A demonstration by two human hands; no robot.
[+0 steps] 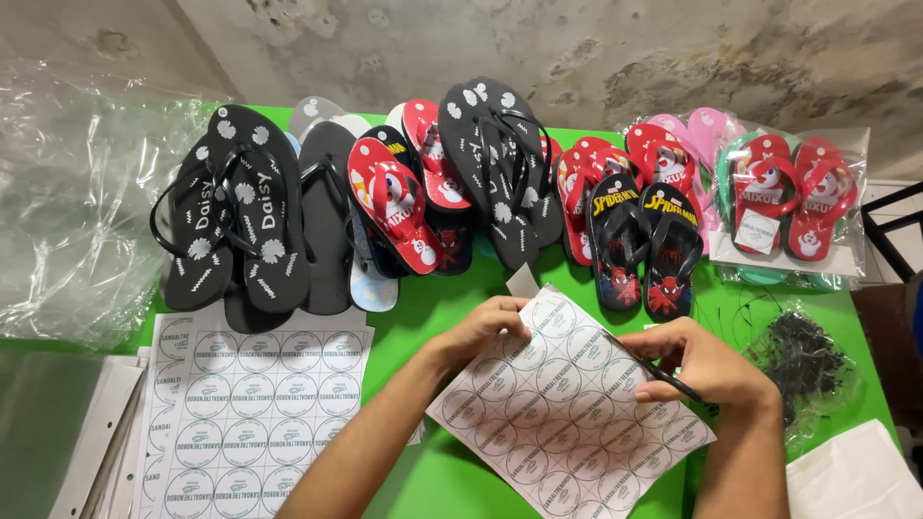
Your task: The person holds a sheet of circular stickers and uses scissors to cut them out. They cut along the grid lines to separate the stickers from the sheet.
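Observation:
A white sheet of round stickers [558, 413] lies tilted on the green table [452, 298] in front of me. My left hand [486, 327] pinches its upper edge, fingers curled on the paper. My right hand [702, 363] rests on the sheet's right edge and grips a thin dark tool [663, 377] that lies across the stickers. A second sticker sheet [250, 413] lies flat at the left, on a stack of similar sheets.
Rows of flip-flops line the table's far side: black flowered pairs [240, 216], red cartoon pairs [399, 207], small black pairs [642, 245], and bagged red pairs [788, 197]. Clear plastic bags [72, 202] pile at left. A bag of black fasteners [803, 360] sits at right.

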